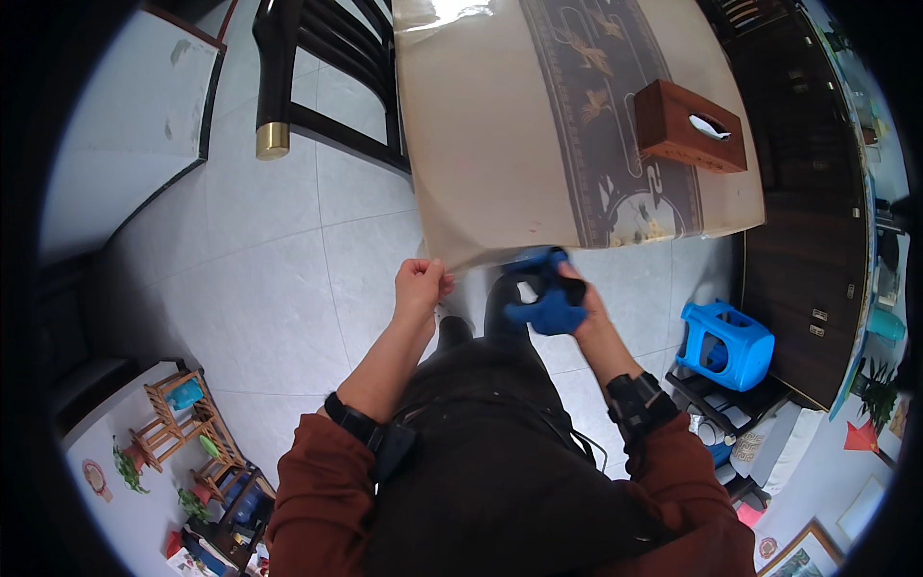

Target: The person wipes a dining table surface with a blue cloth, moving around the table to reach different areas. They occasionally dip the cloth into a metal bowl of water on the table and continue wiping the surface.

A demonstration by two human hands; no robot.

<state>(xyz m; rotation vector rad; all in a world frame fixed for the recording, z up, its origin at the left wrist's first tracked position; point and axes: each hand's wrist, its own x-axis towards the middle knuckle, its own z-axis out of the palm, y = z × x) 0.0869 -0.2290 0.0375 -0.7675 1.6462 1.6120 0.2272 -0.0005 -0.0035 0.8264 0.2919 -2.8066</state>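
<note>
My left hand (424,288) pinches the near left corner of a clear plastic table cover (483,195), pulled out a little from the table. Below the near table edge, my right hand (588,306) is shut on a blue and black object (551,314), blurred, whose kind I cannot tell. A patterned dark runner with birds lies under the cover. On the right part of the table stands a wooden tissue box (685,126) with a white tissue in its slot.
A black wooden chair (274,79) with a brass-coloured tip stands left of the table. Dark cabinets (800,238) line the right side. A blue plastic stool (732,346) rests at the right, by a dark shelf. Wooden plant racks (177,425) stand at the lower left.
</note>
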